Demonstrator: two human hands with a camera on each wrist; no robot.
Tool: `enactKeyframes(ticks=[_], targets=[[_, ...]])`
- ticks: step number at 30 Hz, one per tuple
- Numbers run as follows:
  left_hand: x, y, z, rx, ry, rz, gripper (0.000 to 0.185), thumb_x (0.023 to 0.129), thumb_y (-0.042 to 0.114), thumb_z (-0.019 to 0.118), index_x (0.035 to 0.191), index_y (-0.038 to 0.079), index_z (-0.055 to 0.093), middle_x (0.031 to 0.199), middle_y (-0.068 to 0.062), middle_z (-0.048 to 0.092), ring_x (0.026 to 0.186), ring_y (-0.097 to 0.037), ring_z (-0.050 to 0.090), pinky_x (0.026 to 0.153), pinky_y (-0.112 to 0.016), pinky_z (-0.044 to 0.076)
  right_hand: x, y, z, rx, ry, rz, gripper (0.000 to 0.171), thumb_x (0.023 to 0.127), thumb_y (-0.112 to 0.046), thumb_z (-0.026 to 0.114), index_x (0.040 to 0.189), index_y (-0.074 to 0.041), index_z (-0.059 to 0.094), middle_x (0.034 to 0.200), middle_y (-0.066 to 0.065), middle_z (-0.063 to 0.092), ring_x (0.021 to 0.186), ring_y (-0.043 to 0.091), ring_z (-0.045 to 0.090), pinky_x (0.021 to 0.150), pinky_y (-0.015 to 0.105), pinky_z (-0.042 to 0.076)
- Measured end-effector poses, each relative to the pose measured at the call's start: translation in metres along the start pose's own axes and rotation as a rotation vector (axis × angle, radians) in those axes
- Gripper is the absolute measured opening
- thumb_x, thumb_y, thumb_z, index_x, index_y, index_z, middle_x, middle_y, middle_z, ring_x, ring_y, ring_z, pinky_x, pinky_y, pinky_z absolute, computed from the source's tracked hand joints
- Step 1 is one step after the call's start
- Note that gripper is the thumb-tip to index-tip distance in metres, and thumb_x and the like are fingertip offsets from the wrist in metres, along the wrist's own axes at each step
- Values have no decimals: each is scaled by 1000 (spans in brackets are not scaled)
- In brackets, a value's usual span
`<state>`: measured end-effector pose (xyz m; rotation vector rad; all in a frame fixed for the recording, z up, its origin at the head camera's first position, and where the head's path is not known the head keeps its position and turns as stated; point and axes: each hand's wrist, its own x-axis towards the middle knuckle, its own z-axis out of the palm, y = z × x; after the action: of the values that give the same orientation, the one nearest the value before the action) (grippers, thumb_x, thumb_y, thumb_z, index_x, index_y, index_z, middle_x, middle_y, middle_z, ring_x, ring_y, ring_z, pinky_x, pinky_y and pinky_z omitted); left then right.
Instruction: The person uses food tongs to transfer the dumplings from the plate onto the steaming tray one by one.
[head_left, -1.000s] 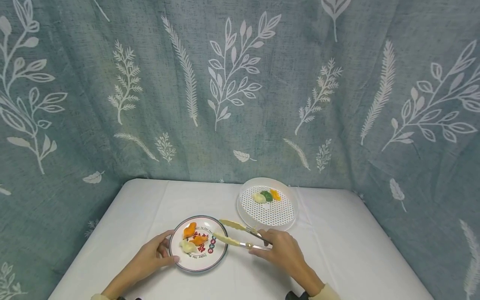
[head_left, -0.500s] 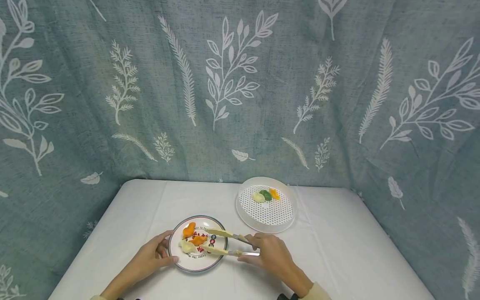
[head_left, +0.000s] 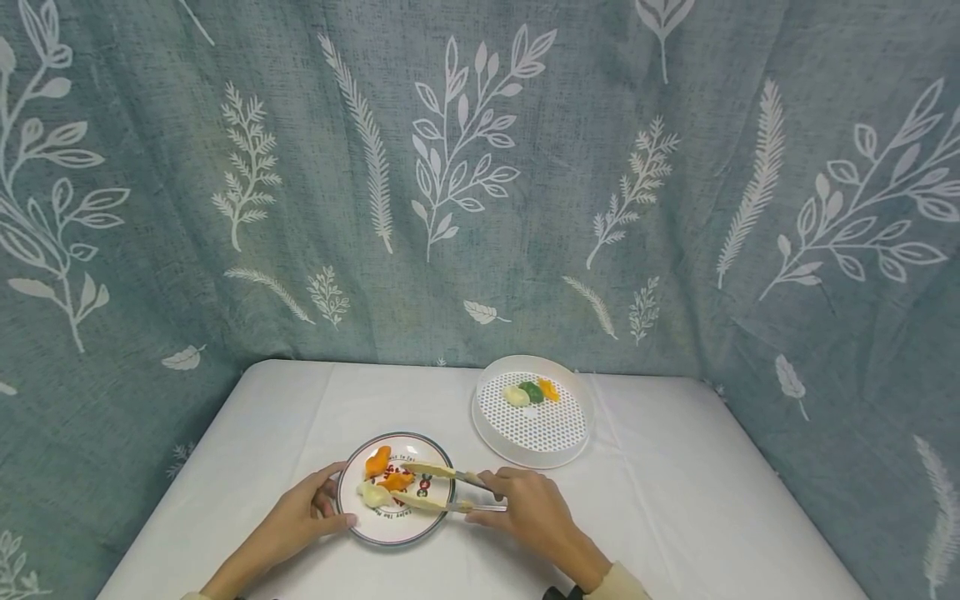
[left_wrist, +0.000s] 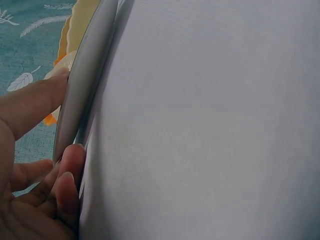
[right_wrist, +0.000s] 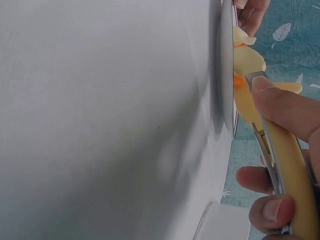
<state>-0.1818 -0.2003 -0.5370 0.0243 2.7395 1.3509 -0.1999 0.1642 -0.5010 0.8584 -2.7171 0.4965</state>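
Tongs [head_left: 435,487] are the main thing here, cream-tipped with metal arms, gripped in the right hand [head_left: 525,512] with fingers and thumb curled round both arms. You can see the thumb pressing the upper arm in the right wrist view too [right_wrist: 282,150]. The tips reach out over the plate [head_left: 442,521], and they're spread either side of the orange dumpling [head_left: 396,481] sitting in the middle, not clearly squeezing it yet as far as I can tell. The lower tip ends right next to the pale dumpling [head_left: 371,495]. There's another orange dumpling [head_left: 378,460] toward the back of the plate.

The left hand [head_left: 300,517] is holding the plate's left rim, thumb on the near edge and fingers curled at the far side; the left wrist view shows the fingers [left_wrist: 30,102] right against the rim.

Further back and to the right sits a white perforated steamer tray [head_left: 558,442] with three dumplings [head_left: 532,391] in it: pale, green and orange. All of it is on a white tablecloth [head_left: 675,500] with a teal leaf-print curtain [head_left: 480,167] behind.
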Motion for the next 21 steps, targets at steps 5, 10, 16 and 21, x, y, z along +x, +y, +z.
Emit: enactKeyframes(ticks=[5, 10, 16, 21], targets=[[-1, 1, -1, -5, 1, 18, 93, 73, 34, 94, 149, 5, 49, 103, 1, 61, 78, -16, 52, 63, -26, 45, 1, -1, 3, -3, 6, -18, 55, 80, -59, 79, 118, -20, 79, 74, -15, 61, 59, 0, 41, 54, 19, 37], [-1, 1, 0, -2, 4, 13, 93, 73, 34, 94, 149, 6, 49, 102, 1, 61, 78, -16, 52, 63, -27, 45, 1, -2, 4, 0, 14, -19, 54, 80, -59, 78, 118, -20, 80, 72, -18, 58, 58, 0, 40, 53, 18, 36], [0, 2, 1, 21, 12, -4, 95, 72, 37, 94, 149, 6, 49, 102, 2, 61, 78, -15, 52, 63, -27, 45, 0, -3, 4, -15, 14, -20, 54, 82, -59, 77, 119, -20, 79, 72, -14, 61, 57, 0, 40, 52, 19, 36], [0, 2, 1, 26, 16, -7, 95, 72, 37, 94, 149, 6, 50, 102, 2, 62, 78, -15, 52, 63, -27, 45, -4, -1, 4, -21, 32, -26, 53, 83, -60, 75, 118, -19, 79, 72, -14, 61, 58, 0, 40, 52, 19, 36]])
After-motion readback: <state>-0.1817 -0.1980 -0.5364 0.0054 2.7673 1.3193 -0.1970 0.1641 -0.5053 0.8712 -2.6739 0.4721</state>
